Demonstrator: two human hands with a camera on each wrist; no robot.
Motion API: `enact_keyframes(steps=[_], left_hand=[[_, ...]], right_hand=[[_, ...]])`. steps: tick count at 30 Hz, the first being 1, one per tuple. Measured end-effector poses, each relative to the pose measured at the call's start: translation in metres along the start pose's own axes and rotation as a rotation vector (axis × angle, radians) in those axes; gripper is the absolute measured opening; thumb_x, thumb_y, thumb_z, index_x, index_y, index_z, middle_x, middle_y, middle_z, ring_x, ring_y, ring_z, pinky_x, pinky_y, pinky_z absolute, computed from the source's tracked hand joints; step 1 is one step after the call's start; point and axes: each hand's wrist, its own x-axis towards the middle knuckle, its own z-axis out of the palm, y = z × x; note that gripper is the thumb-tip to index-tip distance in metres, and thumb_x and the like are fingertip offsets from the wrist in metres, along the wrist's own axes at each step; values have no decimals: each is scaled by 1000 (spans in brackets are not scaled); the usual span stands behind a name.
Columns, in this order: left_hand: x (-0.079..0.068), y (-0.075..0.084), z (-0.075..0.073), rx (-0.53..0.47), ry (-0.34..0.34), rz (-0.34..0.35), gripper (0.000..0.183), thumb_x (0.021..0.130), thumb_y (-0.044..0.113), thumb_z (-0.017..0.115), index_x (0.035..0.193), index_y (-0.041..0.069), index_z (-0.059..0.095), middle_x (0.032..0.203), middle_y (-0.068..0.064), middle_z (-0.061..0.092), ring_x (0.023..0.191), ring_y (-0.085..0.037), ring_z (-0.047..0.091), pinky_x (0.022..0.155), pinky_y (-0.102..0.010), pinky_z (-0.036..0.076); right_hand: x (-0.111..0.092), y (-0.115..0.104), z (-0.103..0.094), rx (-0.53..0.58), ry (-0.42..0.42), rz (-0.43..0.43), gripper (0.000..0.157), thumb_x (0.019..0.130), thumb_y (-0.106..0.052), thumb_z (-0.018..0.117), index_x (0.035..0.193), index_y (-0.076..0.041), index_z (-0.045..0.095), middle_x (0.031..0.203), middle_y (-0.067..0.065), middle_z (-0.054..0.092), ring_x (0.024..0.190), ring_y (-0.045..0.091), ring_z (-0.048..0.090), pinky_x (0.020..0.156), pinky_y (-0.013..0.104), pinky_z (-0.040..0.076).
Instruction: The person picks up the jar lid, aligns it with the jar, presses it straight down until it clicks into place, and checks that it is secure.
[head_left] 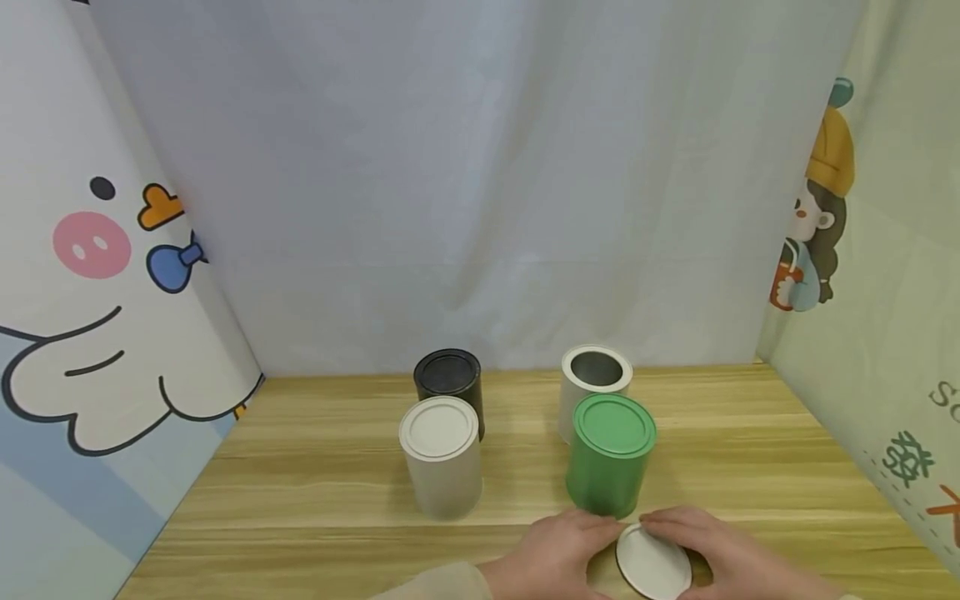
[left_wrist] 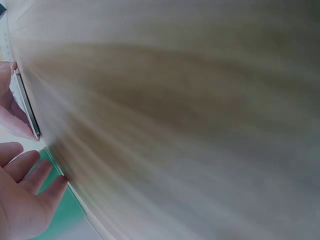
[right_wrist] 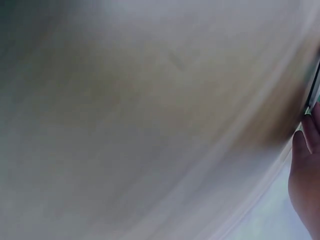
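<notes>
A round white lid (head_left: 654, 562) is near the front of the table, tilted slightly up on its edge. My right hand (head_left: 720, 550) grips it by the rim, fingers at the far side and thumb at the near side. My left hand (head_left: 558, 554) is just left of the lid, its fingers loosely spread; the left wrist view shows that hand (left_wrist: 27, 195) apart from the lid (left_wrist: 27, 105). Right behind both hands stands a green can (head_left: 611, 454) with its lid on. Behind that, partly hidden, is a white can (head_left: 567, 412) with an uncovered, dark mouth.
Left of the green can stands a lidded white can (head_left: 442, 458), with a lidded black can (head_left: 447, 372) partly hidden behind it. A grey-white curtain (head_left: 487, 183) hangs along the table's back edge. Printed cloths close off both sides of the wooden table (head_left: 315, 492).
</notes>
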Motion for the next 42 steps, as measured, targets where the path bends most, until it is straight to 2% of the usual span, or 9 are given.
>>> enact_keyframes(steps=[4, 9, 11, 17, 22, 31, 34, 36, 42], left_hand=[[-2, -2, 2, -4, 1, 1, 71, 80, 60, 73, 138, 22, 56, 126, 16, 60, 109, 1, 55, 81, -11, 45], [-6, -5, 2, -27, -3, -2, 75, 80, 61, 74, 141, 23, 54, 130, 16, 59, 112, 1, 54, 84, -11, 44], [-6, -5, 2, -23, 4, 0, 74, 80, 61, 74, 140, 23, 55, 130, 16, 59, 112, 1, 54, 84, -10, 44], [-6, -5, 3, 9, 27, 4, 68, 78, 62, 75, 132, 23, 60, 125, 16, 62, 109, 2, 55, 80, -9, 44], [-7, -6, 4, 25, 26, -7, 68, 77, 62, 76, 131, 24, 61, 124, 17, 62, 109, 2, 55, 79, -9, 44], [-10, -7, 4, 90, 32, -14, 67, 75, 58, 79, 130, 22, 64, 126, 13, 64, 115, -1, 56, 86, -12, 46], [-10, -7, 4, 98, 47, -2, 59, 74, 57, 80, 121, 23, 67, 122, 13, 65, 111, -1, 57, 81, -11, 47], [-10, -7, 3, 93, 58, 16, 51, 75, 55, 81, 113, 23, 68, 118, 14, 66, 107, 0, 58, 79, -9, 46], [-7, -8, 3, 30, 75, 46, 36, 76, 48, 83, 96, 24, 65, 104, 17, 66, 93, 4, 56, 71, -5, 40]], right_hand=[[4, -3, 4, 29, -28, -3, 76, 83, -45, 78, 147, -15, 49, 140, -3, 52, 123, 12, 51, 93, 27, 50], [11, -4, 12, -3, 37, -158, 78, 81, -41, 82, 144, -7, 50, 138, 3, 55, 122, 17, 52, 96, 22, 46], [14, -5, 14, -16, 63, -192, 80, 79, -41, 84, 143, -5, 51, 137, 5, 56, 122, 18, 53, 97, 20, 44], [16, -10, 16, 8, 47, -132, 78, 79, -43, 82, 144, -10, 52, 139, 2, 55, 126, 15, 51, 97, 21, 46], [16, -11, 15, 13, 33, -102, 79, 80, -44, 82, 144, -10, 51, 141, 2, 54, 127, 14, 50, 96, 24, 48], [15, -10, 15, 57, -3, -62, 74, 84, -40, 79, 145, -9, 50, 141, 3, 53, 128, 15, 49, 99, 26, 47], [16, -9, 17, 55, 12, -87, 72, 85, -38, 79, 144, -9, 51, 140, 3, 54, 127, 16, 51, 98, 24, 47], [18, -8, 18, 47, 35, -133, 71, 84, -36, 80, 143, -7, 52, 137, 5, 55, 123, 18, 52, 95, 24, 48], [21, -5, 20, 69, 82, -205, 71, 81, -31, 83, 139, -3, 54, 132, 8, 57, 118, 18, 53, 92, 23, 49]])
